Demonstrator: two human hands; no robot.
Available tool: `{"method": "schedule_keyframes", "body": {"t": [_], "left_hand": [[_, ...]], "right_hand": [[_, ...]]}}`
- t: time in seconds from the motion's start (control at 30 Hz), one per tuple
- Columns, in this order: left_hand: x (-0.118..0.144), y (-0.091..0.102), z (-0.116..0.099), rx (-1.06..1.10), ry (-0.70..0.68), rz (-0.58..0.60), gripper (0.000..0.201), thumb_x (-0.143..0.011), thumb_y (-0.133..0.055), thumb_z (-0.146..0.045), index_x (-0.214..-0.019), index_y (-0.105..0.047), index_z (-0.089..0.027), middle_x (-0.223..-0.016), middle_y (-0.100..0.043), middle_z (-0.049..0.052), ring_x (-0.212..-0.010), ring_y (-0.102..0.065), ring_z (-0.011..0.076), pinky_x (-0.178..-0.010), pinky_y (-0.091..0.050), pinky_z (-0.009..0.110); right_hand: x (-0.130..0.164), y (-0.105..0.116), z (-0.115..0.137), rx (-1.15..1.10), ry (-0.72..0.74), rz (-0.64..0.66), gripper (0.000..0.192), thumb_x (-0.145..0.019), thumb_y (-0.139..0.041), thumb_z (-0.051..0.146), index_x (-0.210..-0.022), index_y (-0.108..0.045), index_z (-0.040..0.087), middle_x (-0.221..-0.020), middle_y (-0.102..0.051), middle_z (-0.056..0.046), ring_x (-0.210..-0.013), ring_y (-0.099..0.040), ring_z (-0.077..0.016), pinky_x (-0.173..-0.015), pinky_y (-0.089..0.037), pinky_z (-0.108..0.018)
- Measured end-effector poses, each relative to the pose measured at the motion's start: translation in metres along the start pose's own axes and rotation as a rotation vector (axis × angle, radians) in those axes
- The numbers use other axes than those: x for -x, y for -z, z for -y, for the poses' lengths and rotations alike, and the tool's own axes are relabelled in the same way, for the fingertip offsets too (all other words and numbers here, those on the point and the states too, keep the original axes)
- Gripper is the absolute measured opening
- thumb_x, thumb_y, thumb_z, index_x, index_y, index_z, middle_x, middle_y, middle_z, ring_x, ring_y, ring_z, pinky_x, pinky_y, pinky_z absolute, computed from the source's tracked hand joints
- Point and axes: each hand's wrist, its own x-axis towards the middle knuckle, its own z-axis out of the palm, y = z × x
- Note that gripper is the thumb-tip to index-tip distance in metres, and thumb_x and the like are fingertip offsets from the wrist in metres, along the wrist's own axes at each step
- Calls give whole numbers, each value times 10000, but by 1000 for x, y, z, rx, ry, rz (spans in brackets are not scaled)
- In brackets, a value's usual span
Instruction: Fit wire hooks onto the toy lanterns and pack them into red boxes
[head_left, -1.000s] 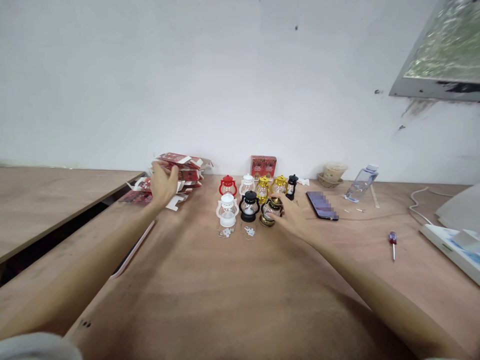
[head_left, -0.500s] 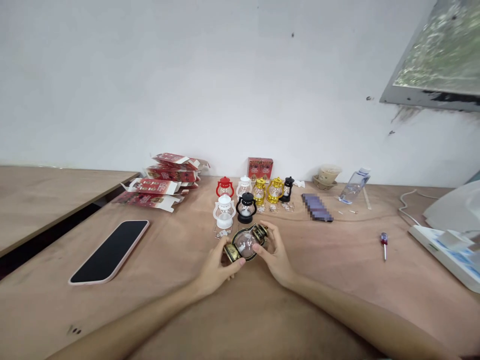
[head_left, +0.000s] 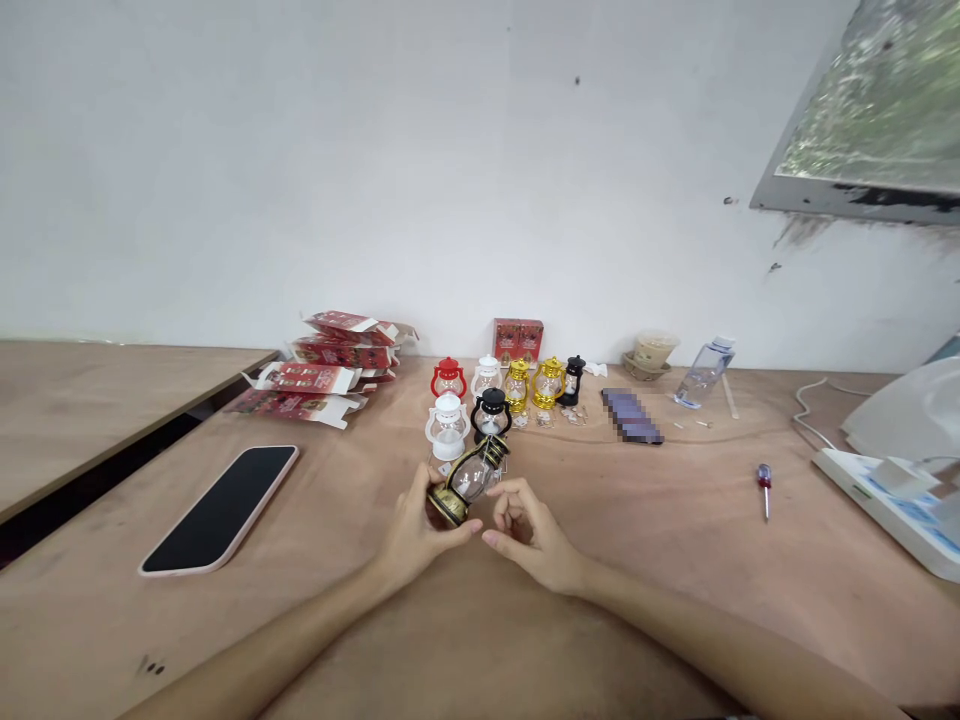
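Observation:
My left hand (head_left: 420, 525) grips the base of a bronze-coloured miniature lantern (head_left: 471, 478), which leans with its top to the right. Beside the lantern, my right hand (head_left: 534, 535) has its fingers apart and curved, holding nothing. Just behind stand a white lantern (head_left: 448, 428) and a black lantern (head_left: 491, 408), the black one partly covered by the bronze one. Farther back are a red lantern (head_left: 448, 378), a second white lantern (head_left: 487, 372), gold lanterns (head_left: 549, 382) and another black lantern (head_left: 573, 380).
Flattened red boxes (head_left: 322, 378) are piled at the back left, with two upright red boxes (head_left: 517, 340) against the wall. A phone (head_left: 221, 510) lies at left. To the right are a blurred-out phone (head_left: 631, 415), a bottle (head_left: 703, 375), a cup (head_left: 652, 352), a screwdriver (head_left: 764, 490) and a power strip (head_left: 892, 510).
My right hand has let go of the bronze lantern and drawn slightly down from it. The lantern, still in my left hand, has tipped more upright and shifted a little left.

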Motion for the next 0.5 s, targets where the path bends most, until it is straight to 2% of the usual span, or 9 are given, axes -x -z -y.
{"method": "schedule_keyframes", "body": {"t": [0.13,0.2,0.37,0.5], "left_hand": [[3,-1,0,-39,20,19,445,-603,-691,-449,-834,-388,-220,-722,-553,-34,-671,-533,175,-605,-392,265],[3,0,0,-44,26,4,447,-623,-675,-467,-856,-383,-220,-743,-563,-24,-686,-547,184,-605,-397,270],[1,3,-2,-56,48,-4,462,-620,-676,-474,-861,-371,-223,-732,-571,-24,-667,-558,188,-583,-398,273],[2,2,-1,-22,20,7,447,-635,-672,-454,-860,-362,-223,-717,-556,-30,-651,-546,177,-582,-401,271]], "right_hand": [[-2,1,2,8,-61,32,208,-815,-576,379,-874,-472,208,-623,-418,68,-544,-361,-81,-523,-294,-226],[-2,2,3,41,-82,32,232,-803,-585,410,-780,-496,197,-604,-412,64,-539,-359,-81,-524,-290,-229],[-3,1,2,-10,-129,-163,289,-806,-568,441,-960,-479,214,-625,-432,64,-551,-409,-96,-530,-316,-232],[-6,1,0,3,-164,-172,319,-812,-555,439,-1022,-489,208,-618,-439,63,-542,-411,-101,-532,-319,-238]]}}
